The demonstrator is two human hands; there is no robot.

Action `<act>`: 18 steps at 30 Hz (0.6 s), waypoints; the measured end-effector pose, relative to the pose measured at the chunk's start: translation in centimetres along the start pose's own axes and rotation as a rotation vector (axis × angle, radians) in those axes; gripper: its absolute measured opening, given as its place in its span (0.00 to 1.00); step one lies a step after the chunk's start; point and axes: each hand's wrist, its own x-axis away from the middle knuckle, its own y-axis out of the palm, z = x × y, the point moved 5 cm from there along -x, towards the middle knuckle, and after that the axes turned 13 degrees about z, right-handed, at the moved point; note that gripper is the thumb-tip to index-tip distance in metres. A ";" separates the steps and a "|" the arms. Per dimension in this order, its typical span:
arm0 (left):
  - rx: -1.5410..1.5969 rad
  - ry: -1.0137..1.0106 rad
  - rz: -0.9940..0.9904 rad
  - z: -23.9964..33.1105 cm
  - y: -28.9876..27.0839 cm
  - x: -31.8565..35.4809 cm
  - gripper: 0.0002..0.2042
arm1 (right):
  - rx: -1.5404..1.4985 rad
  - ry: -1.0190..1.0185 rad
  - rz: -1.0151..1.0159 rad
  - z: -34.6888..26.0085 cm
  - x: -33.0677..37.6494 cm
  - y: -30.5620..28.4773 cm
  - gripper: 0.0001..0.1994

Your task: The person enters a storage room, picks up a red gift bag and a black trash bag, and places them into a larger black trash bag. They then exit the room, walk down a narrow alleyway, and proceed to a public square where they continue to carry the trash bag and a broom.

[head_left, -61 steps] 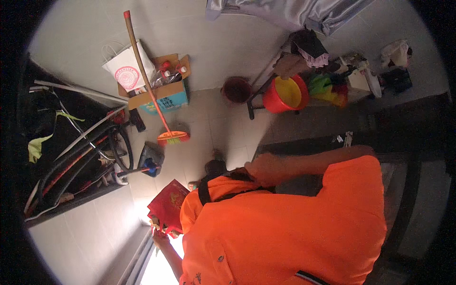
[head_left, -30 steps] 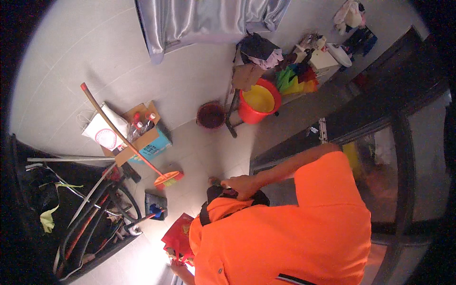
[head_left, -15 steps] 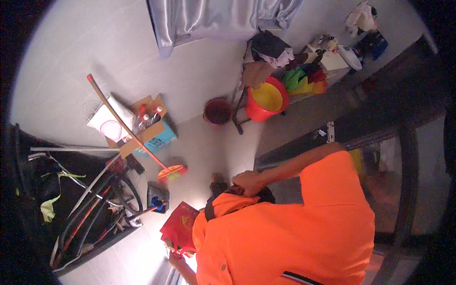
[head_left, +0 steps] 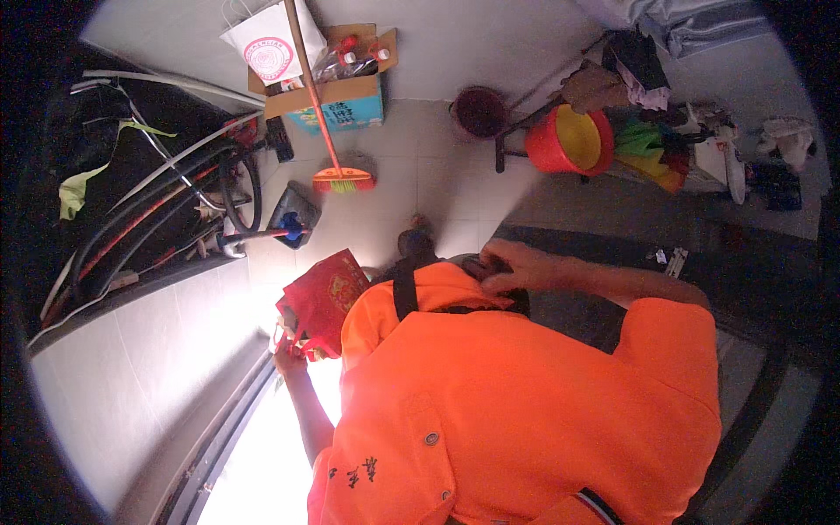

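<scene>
My left hand (head_left: pixel 288 355) is closed on the handles of a red paper gift bag (head_left: pixel 324 299) with a gold emblem, which hangs at my left side beside the bright doorway. My right hand (head_left: pixel 518 265) is at my waist, by the hem of my orange top (head_left: pixel 525 376). Its fingers are curled; what they grip, if anything, is hidden. A dark strap (head_left: pixel 405 289) crosses the front of my top. Below my body one shoe (head_left: pixel 416 238) shows on the floor.
A broom (head_left: pixel 343 179) leans on a carton (head_left: pixel 341 103) of bottles, with a white paper bag beside it. A dustpan (head_left: pixel 293 219) lies near hoses and poles at left. A dark red bucket (head_left: pixel 479 112) and a red tub (head_left: pixel 569 144) stand ahead; dark door frames are at right.
My view has swung, so the room's things sit higher in the picture. The red bag is still in my left hand; my right hand has stayed at my waist, its fingers shifted slightly.
</scene>
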 end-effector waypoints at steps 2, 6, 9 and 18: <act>0.069 0.001 0.017 -0.3 -0.1 -0.4 0.15 | -0.226 0.223 -0.072 0.4 -0.5 0.0 0.12; 0.062 0.005 0.114 -0.5 0.3 0.6 0.14 | -0.119 0.194 -0.093 0.8 -1.6 -0.4 0.10; 0.079 0.017 0.159 -0.7 -0.7 0.1 0.14 | -0.042 0.054 -0.138 1.0 -2.2 -0.1 0.11; 0.077 -0.062 -0.157 -1.2 -4.4 -4.1 0.11 | 0.136 -0.117 -0.531 0.3 -4.6 0.7 0.15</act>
